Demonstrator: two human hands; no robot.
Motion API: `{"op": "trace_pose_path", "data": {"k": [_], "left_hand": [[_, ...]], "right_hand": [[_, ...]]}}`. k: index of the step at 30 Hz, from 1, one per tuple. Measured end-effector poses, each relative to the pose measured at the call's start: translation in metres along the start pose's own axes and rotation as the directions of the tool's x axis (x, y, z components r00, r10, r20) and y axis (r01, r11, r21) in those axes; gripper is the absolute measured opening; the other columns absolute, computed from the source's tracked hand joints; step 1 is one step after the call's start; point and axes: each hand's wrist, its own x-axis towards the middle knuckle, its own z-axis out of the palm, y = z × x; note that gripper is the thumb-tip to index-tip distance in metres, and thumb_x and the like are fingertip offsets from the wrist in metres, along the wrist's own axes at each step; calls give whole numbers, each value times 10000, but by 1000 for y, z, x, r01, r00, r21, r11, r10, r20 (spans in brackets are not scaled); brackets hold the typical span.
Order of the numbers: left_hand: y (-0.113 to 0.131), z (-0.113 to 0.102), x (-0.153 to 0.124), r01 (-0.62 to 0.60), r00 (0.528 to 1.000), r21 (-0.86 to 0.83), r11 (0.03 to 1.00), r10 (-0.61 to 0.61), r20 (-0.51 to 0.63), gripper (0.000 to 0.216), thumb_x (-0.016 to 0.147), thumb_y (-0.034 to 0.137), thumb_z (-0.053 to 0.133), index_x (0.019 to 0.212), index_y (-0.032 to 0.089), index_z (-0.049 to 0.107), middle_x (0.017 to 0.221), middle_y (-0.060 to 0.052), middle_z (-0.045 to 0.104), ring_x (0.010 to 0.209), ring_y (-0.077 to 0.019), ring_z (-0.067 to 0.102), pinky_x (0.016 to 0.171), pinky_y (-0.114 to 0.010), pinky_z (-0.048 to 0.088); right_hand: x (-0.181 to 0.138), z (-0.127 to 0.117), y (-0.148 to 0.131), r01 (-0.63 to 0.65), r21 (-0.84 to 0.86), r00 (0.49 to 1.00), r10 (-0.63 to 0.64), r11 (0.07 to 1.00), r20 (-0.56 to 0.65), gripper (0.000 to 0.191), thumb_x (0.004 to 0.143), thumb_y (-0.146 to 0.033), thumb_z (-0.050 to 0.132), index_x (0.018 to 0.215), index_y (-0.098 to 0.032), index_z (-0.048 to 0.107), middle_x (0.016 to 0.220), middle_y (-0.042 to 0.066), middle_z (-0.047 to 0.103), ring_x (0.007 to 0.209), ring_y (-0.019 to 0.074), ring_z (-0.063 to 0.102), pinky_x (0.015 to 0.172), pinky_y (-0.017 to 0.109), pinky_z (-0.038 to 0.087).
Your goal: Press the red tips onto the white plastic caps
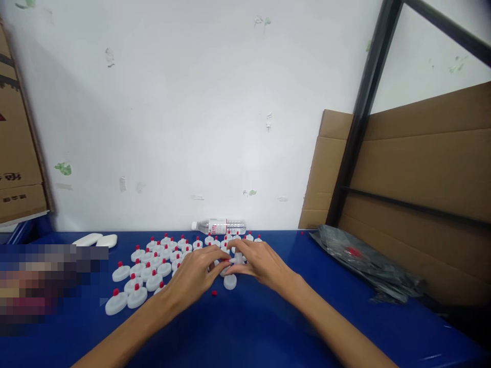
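Several white round caps with red tips (142, 266) stand in rows on the blue table (245, 327). My left hand (195, 273) and my right hand (259, 260) meet over the rows' right end, fingers curled together round a white cap (237, 259) between them. Another white cap without a tip (230, 281) lies just below the hands. A loose red tip (214, 293) sits on the table near my left wrist.
A clear water bottle (219, 226) lies against the white wall behind the caps. Two white oblong pieces (95, 239) lie at the far left. A grey plastic bag (368, 260) lies at the right beside cardboard sheets (418, 174) and a black frame (364, 102).
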Motion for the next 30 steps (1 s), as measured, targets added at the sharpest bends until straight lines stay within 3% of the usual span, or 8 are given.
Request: {"op": "trace_pose_path", "data": {"k": [5, 12, 19, 24, 30], "left_hand": [[-6, -2, 1, 52, 993, -19, 998, -54, -102, 210, 959, 365, 527, 991, 242, 695, 976, -16, 722, 782, -167, 629, 704, -273, 446], [-13, -3, 0, -63, 996, 160, 985, 73, -54, 305, 1019, 321, 377, 1008, 210, 661, 908, -39, 682, 782, -174, 618, 666, -270, 408], [-2, -10, 1, -42, 998, 6, 999, 43, -46, 375, 1012, 276, 339, 715, 185, 548, 663, 4, 589, 632, -138, 541, 623, -258, 356], [5, -16, 1, -21, 1000, -110, 994, 18, -25, 401, 1009, 303, 350, 671, 184, 529, 593, 28, 568, 575, -118, 530, 631, -247, 362], [4, -20, 0, 8, 999, -163, 987, -2, 42, 375, 988, 295, 374, 688, 178, 566, 574, 31, 566, 532, -110, 537, 589, -228, 373]], "right_hand": [[-1, 4, 5, 27, 131, 997, -18, 991, -74, 417, 899, -431, 648, 1257, -271, 508, 1154, 47, 674, 918, 171, 664, 778, 262, 490], [-2, 3, -1, 34, 76, 995, -26, 997, -97, 307, 956, -383, 583, 1228, -245, 554, 1054, 54, 715, 916, 179, 674, 805, 280, 498], [-1, 9, -3, 158, 63, 968, -142, 985, -206, 206, 969, -343, 569, 1132, -217, 583, 1032, 43, 724, 893, 168, 682, 815, 285, 514], [0, 8, -6, 241, 1, 938, -233, 971, -257, 203, 1000, -289, 512, 1165, -200, 590, 1137, 96, 714, 1121, 194, 652, 965, 342, 509], [-1, 12, -7, 247, -31, 929, -246, 969, -276, 220, 979, -268, 550, 1181, -199, 606, 1142, 95, 715, 1111, 185, 657, 957, 345, 531]]}}
